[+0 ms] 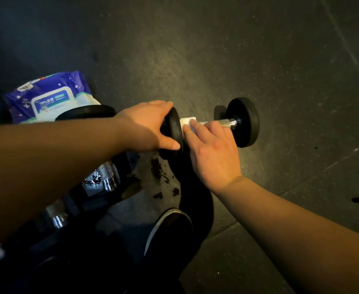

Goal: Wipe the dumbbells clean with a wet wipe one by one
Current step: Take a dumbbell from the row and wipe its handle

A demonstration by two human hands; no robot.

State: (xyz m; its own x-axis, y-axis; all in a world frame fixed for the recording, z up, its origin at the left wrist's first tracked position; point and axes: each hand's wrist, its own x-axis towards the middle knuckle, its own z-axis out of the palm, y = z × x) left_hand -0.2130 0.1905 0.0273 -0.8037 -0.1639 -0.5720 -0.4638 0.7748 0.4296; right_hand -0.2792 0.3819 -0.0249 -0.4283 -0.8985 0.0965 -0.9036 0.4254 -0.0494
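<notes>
A black dumbbell with a chrome handle lies on the dark rubber floor at mid-frame. My left hand grips its near weight head, thumb and fingers curled round the rim. My right hand is wrapped round the handle with a white wet wipe under the fingers; a corner of the wipe sticks out beside the near head. The far head and a short length of chrome handle stay uncovered.
A blue pack of wet wipes lies on the floor at the left. Several other dumbbells with chrome handles lie under my left forearm. My black shoe stands below the hands. Dark crumbs dot the floor nearby.
</notes>
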